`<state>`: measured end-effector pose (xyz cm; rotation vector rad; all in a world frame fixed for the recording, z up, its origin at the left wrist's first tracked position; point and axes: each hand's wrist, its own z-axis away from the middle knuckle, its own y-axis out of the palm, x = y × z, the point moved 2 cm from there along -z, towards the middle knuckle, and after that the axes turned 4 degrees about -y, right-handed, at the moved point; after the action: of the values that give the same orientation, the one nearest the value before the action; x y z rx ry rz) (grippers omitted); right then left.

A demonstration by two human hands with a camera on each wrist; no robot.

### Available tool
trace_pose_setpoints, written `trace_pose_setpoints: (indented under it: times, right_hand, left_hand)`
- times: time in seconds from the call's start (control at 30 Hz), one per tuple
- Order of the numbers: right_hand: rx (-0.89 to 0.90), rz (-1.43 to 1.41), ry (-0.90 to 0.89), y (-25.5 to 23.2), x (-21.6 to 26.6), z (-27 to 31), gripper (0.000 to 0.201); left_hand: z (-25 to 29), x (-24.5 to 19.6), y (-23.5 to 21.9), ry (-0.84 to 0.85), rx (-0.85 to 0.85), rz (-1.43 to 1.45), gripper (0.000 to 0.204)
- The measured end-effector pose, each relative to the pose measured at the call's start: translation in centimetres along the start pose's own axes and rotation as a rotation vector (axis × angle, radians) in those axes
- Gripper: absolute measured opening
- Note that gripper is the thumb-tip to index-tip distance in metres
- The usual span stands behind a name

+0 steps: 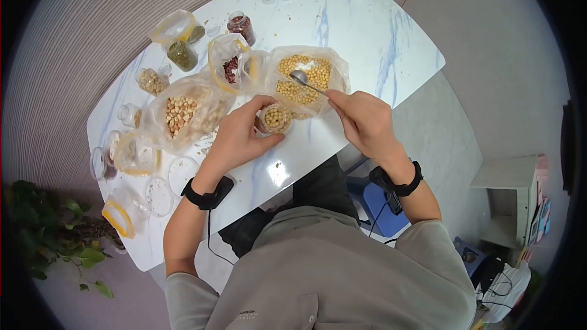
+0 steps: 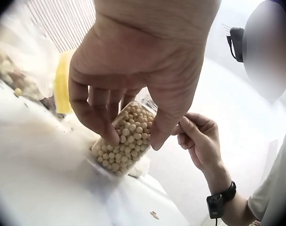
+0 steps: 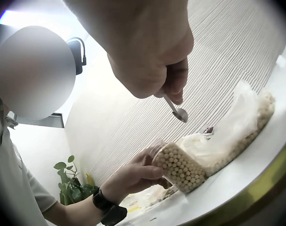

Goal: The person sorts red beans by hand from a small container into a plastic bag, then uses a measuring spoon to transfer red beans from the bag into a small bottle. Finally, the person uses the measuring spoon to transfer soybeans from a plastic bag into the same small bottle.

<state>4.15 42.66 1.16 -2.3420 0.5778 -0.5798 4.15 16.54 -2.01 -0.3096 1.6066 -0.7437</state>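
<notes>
A clear jar (image 1: 276, 119) full of pale yellow beans stands tilted at the table's near side, gripped by my left hand (image 1: 242, 136). In the left wrist view the thumb and fingers of my left hand (image 2: 138, 70) lie on both sides of the jar (image 2: 126, 141). My right hand (image 1: 365, 123) pinches the handle of a metal spoon (image 1: 299, 77), whose bowl is over the open bag of yellow beans (image 1: 321, 74). In the right wrist view the spoon (image 3: 181, 115) hangs above the jar (image 3: 179, 167), apart from it; no beans can be made out in its bowl.
Left of the jar are bags of mixed nuts (image 1: 181, 115) and dark red pieces (image 1: 230, 69). Jars of red (image 1: 241, 27) and green (image 1: 182, 55) contents stand farther back. White lids (image 1: 159, 196) lie at the left; a plant (image 1: 90, 257) stands beyond the table edge.
</notes>
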Motion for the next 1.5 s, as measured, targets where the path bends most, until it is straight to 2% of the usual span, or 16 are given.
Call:
trace_pose_setpoints:
  times: [0.1,0.2,0.4,0.5,0.6,0.7,0.8,0.9,1.0,1.23,1.43,1.5]
  right_hand:
    - [0.037,-0.014,0.080,0.9,-1.0,0.2,0.028]
    - [0.096,-0.056,0.128,2.1,-1.9,0.6,0.027]
    - [0.208,-0.017,0.171,4.5,-3.0,0.6,0.022]
    - [0.141,-0.089,0.160,5.7,-3.9,0.6,0.020]
    - [0.136,-0.260,0.267,5.5,-3.5,0.1,0.020]
    - [0.220,-0.456,0.488,5.1,-3.5,0.5,0.019]
    - [0.316,-0.731,0.848,5.0,-4.3,1.2,0.020]
    - [0.186,-0.986,1.026,4.9,-5.5,2.1,0.022]
    - [0.030,-1.152,1.117,4.6,-7.0,2.8,0.020]
    - [-0.033,-1.222,1.112,3.2,-7.0,2.2,0.021]
    - [-0.013,-1.205,1.034,1.4,-3.9,0.0,0.021]
    - [0.023,-1.126,0.953,1.2,-2.8,-0.5,0.022]
  left_hand:
    - [0.2,0.9,-0.3,-0.052,0.049,0.088,0.063]
    - [0.2,0.4,-1.0,-0.123,0.133,0.050,0.064]
    - [-0.1,1.3,-0.7,-0.036,0.154,0.056,0.079]
    - [-0.6,1.8,-0.2,0.054,0.140,0.076,0.083]
    - [-1.0,1.8,0.0,0.026,0.123,0.130,0.080]
    - [-0.8,2.0,-0.2,-0.102,0.184,0.146,0.073]
    - [-0.8,1.8,-0.2,-0.054,0.151,0.074,0.066]
    - [-0.5,1.8,-0.4,-0.032,0.125,0.046,0.064]
    - [-0.2,1.1,-0.7,-0.005,0.113,0.029,0.065]
    - [-0.2,0.6,-0.1,-0.079,0.091,-0.004,0.068]
    - [-0.4,-0.1,0.1,-0.075,0.015,-0.073,0.072]
    - [-0.4,-0.1,0.0,-0.087,-0.012,-0.114,0.076]
